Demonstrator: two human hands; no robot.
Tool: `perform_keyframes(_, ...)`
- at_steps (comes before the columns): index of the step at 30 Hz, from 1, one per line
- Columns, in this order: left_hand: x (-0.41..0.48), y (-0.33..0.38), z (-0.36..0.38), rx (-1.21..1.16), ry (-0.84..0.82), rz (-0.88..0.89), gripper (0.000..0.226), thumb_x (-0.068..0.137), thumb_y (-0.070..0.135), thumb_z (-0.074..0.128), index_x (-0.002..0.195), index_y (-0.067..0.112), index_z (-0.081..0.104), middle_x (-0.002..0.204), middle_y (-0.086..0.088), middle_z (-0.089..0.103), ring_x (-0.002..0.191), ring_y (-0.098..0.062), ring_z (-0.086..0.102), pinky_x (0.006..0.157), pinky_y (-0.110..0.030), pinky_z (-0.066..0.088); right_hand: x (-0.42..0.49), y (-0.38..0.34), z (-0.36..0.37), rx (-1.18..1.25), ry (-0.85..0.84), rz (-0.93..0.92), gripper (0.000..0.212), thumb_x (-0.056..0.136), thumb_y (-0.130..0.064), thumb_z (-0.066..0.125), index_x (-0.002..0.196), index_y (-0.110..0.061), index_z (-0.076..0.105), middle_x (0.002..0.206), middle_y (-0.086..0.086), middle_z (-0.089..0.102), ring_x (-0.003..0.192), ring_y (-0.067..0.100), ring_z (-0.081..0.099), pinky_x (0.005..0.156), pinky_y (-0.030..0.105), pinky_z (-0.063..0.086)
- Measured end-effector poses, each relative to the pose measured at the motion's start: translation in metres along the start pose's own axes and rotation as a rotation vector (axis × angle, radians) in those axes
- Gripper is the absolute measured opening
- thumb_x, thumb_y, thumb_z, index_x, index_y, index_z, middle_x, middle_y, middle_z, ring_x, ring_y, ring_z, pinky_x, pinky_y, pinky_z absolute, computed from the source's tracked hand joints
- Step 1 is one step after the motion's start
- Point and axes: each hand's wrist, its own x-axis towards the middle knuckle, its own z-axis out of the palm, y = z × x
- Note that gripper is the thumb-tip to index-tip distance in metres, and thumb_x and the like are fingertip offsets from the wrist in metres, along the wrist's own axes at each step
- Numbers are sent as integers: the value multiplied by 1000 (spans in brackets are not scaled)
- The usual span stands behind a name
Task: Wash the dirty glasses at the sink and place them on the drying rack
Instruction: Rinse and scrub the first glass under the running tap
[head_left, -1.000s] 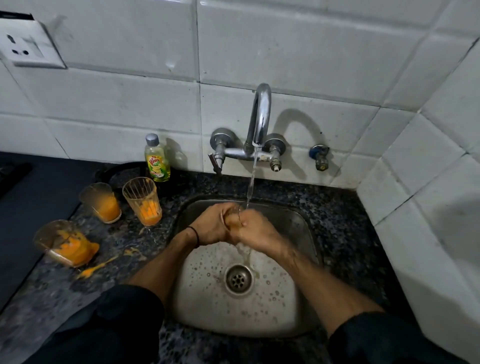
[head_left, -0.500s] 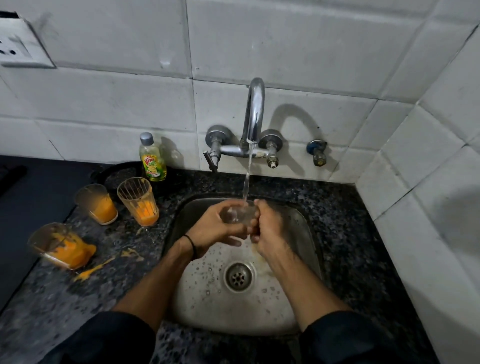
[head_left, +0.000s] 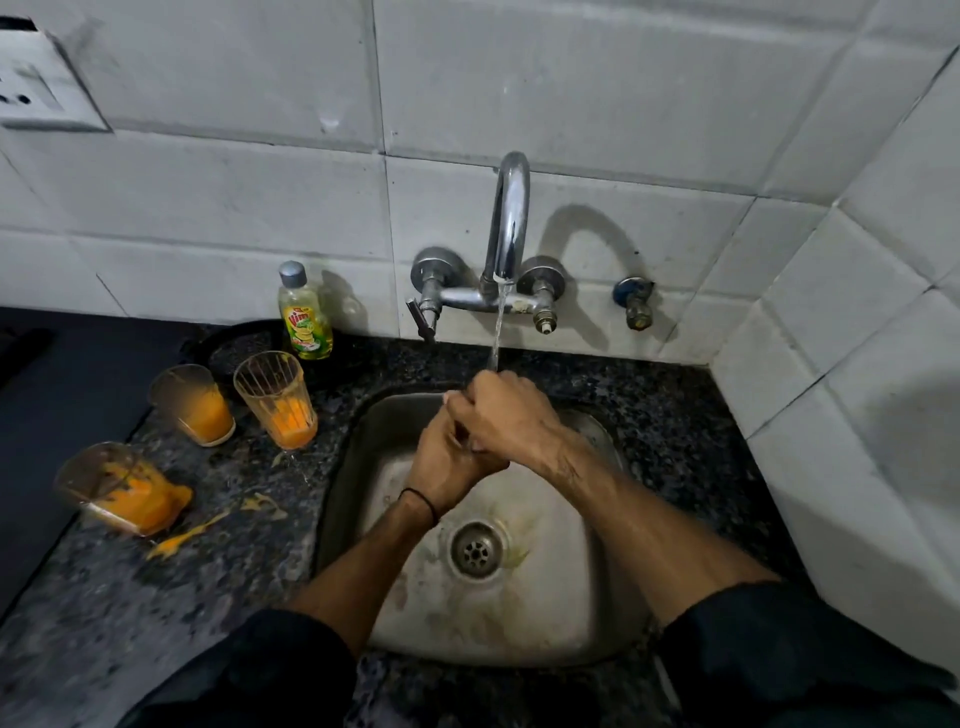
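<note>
Both hands were bunched under the tap over the sink, the right hand curled over the left hand, likely to keep their work in the stream; I couldn't tell if they held a glass. Two upright glasses stood on the counter beside the sink. A tipped glass lay at its outer edge, with little room to spare.

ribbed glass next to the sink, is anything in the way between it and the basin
Nothing visible does. Only bare counter lies between the ribbed glass and the sink rim. The soap bottle stands behind it; the plain glass and the tipped glass are to its left.
</note>
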Motion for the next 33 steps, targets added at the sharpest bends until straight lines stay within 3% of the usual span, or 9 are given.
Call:
perform_keyframes(4, 8, 4, -23, -74, -235, -46, 50, 70, -14, 78, 116, 1, 63, 95, -1, 74, 84, -4, 69, 69, -23, 56, -9, 16, -25, -103, -288, -406, 17, 99, -30, 53, 98, -19, 66, 103, -3, 66, 95, 14, 60, 94, 40, 37)
perform_keyframes(9, 27, 7, -25, 198, -223, 124, 50, 56, 8, 83, 103, 13, 65, 97, 6, 71, 89, -7, 67, 82, -35, 57, -13, 24, -29, -351, -448, -330, 23, 91, -4, 54, 108, -19, 59, 107, -2, 60, 105, 18, 52, 114, 42, 24)
perform_keyframes(14, 31, 11, -15, 323, -196, 179, 44, 69, 2, 82, 110, 6, 66, 106, -10, 71, 98, -23, 67, 91, -40, 54, -23, 24, -22, -648, -329, -391, 57, 97, -4, 45, 151, -17, 36, 157, 5, 40, 150, 22, 27, 125, 48, -7)
perform_keyframes(17, 27, 10, -8, 143, -14, 315, 29, 78, 20, 70, 107, 17, 66, 103, 1, 70, 99, -11, 66, 89, -29, 53, -27, 15, -1, -467, -61, -272, 38, 98, -9, 44, 134, -15, 55, 136, 9, 58, 134, 29, 48, 122, 45, 20)
perform_keyframes(20, 26, 0, 5, 52, 169, 241, 24, 79, 31, 56, 100, 23, 64, 93, 7, 67, 88, -2, 62, 82, -23, 51, -21, -5, 12, 97, -2, 152, 20, 93, -10, 54, 108, -13, 67, 112, 12, 69, 106, 32, 65, 88, 36, 51)
perform_keyframes(23, 26, -7, -1, 117, 160, 205, 26, 76, 24, 62, 100, 19, 65, 94, 6, 69, 88, -1, 64, 80, -22, 53, -14, 2, 9, 138, -124, 35, 21, 89, -3, 54, 99, -16, 66, 107, 10, 68, 106, 33, 65, 86, 35, 50)
perform_keyframes(26, 33, -15, -20, 200, -50, 159, 45, 58, 11, 76, 100, 22, 65, 94, 1, 72, 89, -10, 69, 77, -30, 57, -15, 30, -3, -343, -237, -404, 50, 87, 5, 50, 129, -19, 61, 135, 8, 62, 128, 27, 55, 117, 48, 30)
perform_keyframes(29, 40, -11, -25, 323, -221, 135, 62, 47, 16, 72, 108, 22, 65, 99, 2, 73, 93, -19, 70, 77, -41, 58, -8, 56, -11, -628, -158, -713, 53, 82, 4, 55, 132, -14, 62, 135, 8, 64, 135, 24, 51, 123, 59, 11)
perform_keyframes(33, 38, -6, -20, 404, -136, 244, 43, 61, 9, 72, 102, 20, 67, 96, 9, 71, 90, -7, 66, 80, -27, 55, -18, 29, 19, -172, -203, -173, 42, 85, -2, 57, 126, -12, 58, 129, 13, 61, 127, 32, 54, 111, 44, 39)
